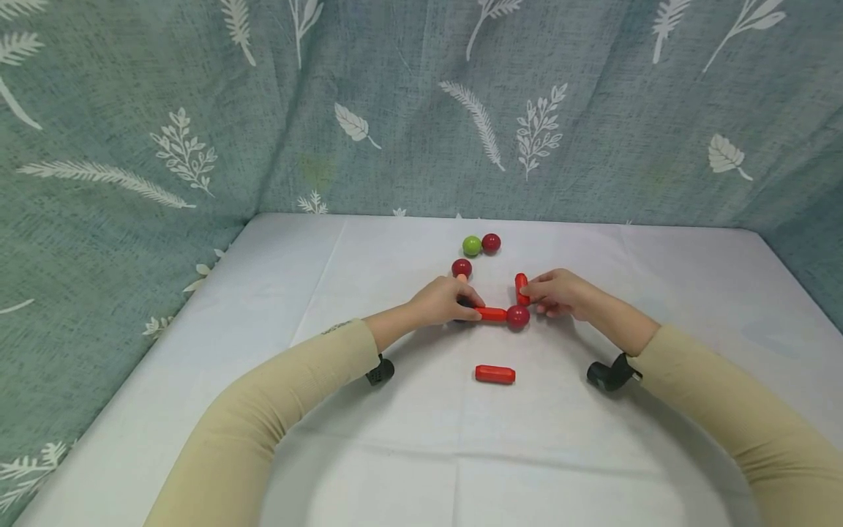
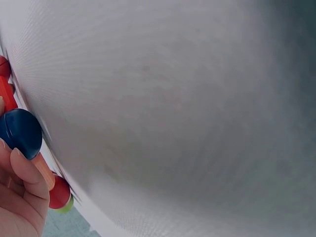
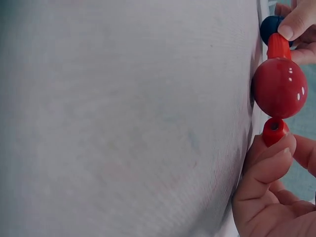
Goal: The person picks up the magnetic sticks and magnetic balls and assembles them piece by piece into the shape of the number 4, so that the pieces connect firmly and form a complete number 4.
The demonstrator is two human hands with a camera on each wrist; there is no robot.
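Observation:
My left hand [image 1: 448, 301] grips a dark blue ball [image 2: 22, 133], its fingertips also at the near end of a red rod [image 1: 492, 314]. That rod runs from the blue ball to a dark red ball [image 1: 517, 317]. A peach-coloured rod [image 2: 45, 170] leads off the blue ball's other side toward a second red ball [image 1: 462, 268]. Between thumb and fingers, my right hand [image 1: 560, 293] pinches another red rod [image 1: 522, 285]. In the right wrist view its holed end [image 3: 275, 126] faces the dark red ball, right at that ball's surface.
A green ball [image 1: 471, 245] and another red ball [image 1: 491, 243] lie side by side at the back. Nearer the person, a loose red rod [image 1: 495, 374] lies on the white cloth [image 1: 369, 454]. A leaf-patterned curtain [image 1: 395, 110] hangs behind the table.

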